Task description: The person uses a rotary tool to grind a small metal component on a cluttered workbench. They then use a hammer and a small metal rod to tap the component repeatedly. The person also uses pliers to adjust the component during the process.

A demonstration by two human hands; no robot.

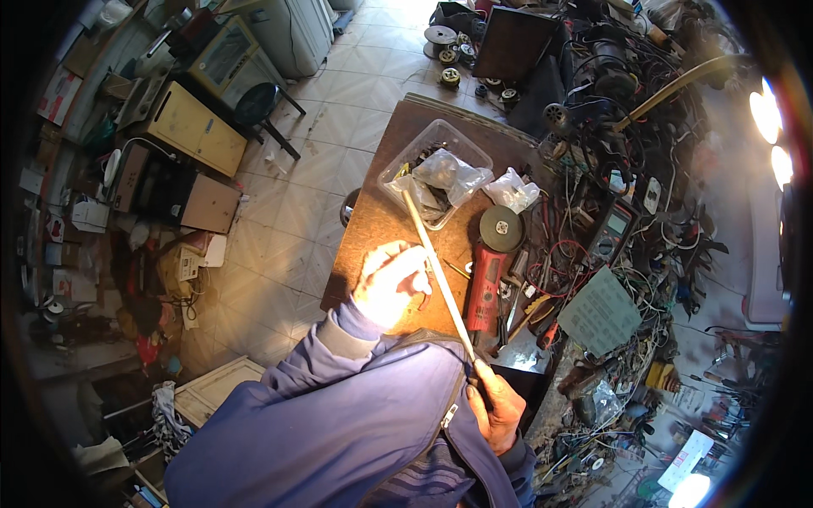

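A long, slender, pale stick slants across the workbench. Its near end is gripped between the thumb and fingers of my right hand, close to my jacket. The far end reaches over the near rim of a clear plastic tub that holds small parts and plastic bags. Left of the stick, my left hand is raised over the bench with fingers curled in, strongly lit and washed out. Something small and dark shows by its fingertips, too unclear to name. A red angle grinder lies just right of the stick.
Right of the grinder lie a multimeter, a grey-green perforated plate and tangled wires. A plastic bag sits beside the tub on the brown bench. A black stool and cabinets stand left on the tiled floor.
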